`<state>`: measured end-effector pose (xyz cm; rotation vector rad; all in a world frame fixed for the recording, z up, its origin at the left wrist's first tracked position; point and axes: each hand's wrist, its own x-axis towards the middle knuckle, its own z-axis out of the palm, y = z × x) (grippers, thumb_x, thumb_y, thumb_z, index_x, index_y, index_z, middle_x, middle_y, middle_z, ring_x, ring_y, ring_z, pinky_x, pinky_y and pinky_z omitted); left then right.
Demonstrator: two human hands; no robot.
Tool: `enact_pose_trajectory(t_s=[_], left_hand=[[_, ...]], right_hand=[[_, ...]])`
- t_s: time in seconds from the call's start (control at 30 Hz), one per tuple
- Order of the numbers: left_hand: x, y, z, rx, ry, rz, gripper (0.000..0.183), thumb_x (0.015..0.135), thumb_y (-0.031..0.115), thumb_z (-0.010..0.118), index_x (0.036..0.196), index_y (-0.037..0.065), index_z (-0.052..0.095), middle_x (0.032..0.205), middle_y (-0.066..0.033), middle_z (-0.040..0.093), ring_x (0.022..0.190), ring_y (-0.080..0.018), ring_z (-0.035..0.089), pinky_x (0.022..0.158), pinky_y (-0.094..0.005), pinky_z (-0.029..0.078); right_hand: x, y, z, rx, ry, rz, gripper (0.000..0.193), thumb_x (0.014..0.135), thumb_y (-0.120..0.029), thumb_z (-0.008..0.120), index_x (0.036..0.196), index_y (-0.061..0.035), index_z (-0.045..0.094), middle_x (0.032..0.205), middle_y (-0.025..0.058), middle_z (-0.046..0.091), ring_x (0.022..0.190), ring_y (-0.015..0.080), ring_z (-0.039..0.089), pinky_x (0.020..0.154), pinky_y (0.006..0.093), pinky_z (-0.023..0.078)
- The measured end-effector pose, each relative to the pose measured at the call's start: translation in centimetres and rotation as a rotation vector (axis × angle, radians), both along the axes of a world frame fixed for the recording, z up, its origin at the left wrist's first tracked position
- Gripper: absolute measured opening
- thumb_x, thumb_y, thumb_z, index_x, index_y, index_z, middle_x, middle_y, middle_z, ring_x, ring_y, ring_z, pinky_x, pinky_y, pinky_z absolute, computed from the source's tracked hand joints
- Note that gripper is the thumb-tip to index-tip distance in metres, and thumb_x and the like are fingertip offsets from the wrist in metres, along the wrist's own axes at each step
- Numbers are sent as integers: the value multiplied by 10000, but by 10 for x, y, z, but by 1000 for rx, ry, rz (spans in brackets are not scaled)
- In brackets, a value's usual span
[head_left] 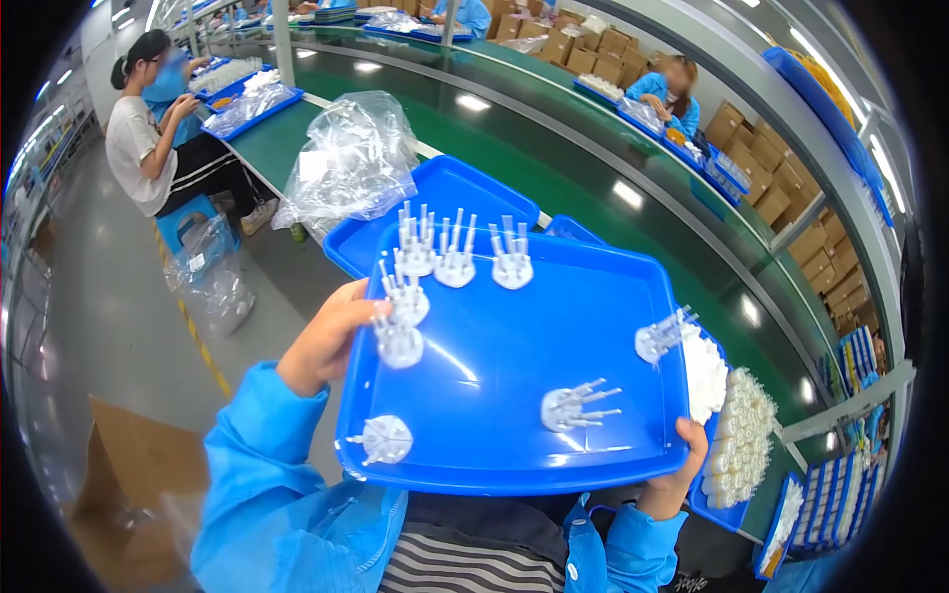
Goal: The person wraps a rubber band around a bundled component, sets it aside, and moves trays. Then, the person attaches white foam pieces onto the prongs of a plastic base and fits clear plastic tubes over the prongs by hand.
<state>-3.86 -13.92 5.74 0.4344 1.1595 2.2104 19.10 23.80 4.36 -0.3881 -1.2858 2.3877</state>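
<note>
Between both hands I hold a shallow blue plastic tray (494,366). My left hand (331,336) grips its left rim, thumb over the edge beside the white parts. At the lower right corner my right hand (684,465) is closed on the rim, its fingers partly hidden beneath. Several whitish plastic parts with round bases and thin upright prongs lie in the tray. A cluster stands at the upper left, including one pronged part (455,265). One part (381,440) sits at the lower left; another pronged part (573,407) lies tilted at the lower right, and one (660,341) rests by the right wall.
Behind the tray, another blue tray (474,183) and a clear plastic bag (351,153) rest on the bench beside a green conveyor (554,148). Clear cylindrical parts (741,435) stand packed at right. A cardboard box (138,465) is at lower left. A seated person (148,138) works at far left.
</note>
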Motion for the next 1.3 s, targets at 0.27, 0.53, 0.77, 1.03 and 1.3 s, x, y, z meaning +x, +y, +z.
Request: enact_pose_trajectory(t_s=[0.27, 0.53, 0.77, 1.03, 1.3], left_hand=[[-22, -40, -78, -291, 329, 679, 220, 966, 214, 494, 1038, 60, 632, 875, 16, 605, 763, -78, 542, 711, -244, 456], [-80, -27, -88, -279, 82, 818, 425, 951, 241, 520, 1261, -50, 528, 1246, -153, 568, 1054, -253, 584, 958, -374, 474], [-155, -36, -152, -395, 180, 889, 479, 921, 250, 564, 1262, -83, 523, 1261, -187, 566, 1082, -300, 588, 967, -406, 472], [-109, 17, -138, -702, 658, 1216, 425, 899, 248, 686, 1168, -62, 577, 1143, -224, 610, 953, -320, 616, 860, -417, 489], [-120, 24, -165, -1215, 792, 1396, 633, 773, 63, 760, 1314, -103, 477, 1259, -264, 576, 1063, -331, 609, 964, -421, 483]], right_hand=[[-53, -43, -10, 90, 97, 39, 294, 969, -165, 579, 1205, 10, 565, 1022, 125, 670, 929, 202, 662, 833, 318, 546], [12, -43, -37, 142, -44, -106, 209, 944, -136, 622, 1120, -24, 615, 946, 45, 658, 865, 111, 614, 805, 258, 494], [50, -44, -46, 107, -71, -293, 198, 924, -111, 639, 1094, -11, 633, 952, 71, 665, 888, 129, 625, 827, 266, 494], [53, -42, -54, 130, -77, -333, 170, 937, -91, 624, 1087, -12, 630, 955, 62, 658, 899, 117, 621, 833, 255, 495], [32, -48, -64, 251, -160, -325, 162, 918, -37, 635, 1073, 10, 627, 975, 77, 662, 905, 147, 643, 817, 288, 530]])
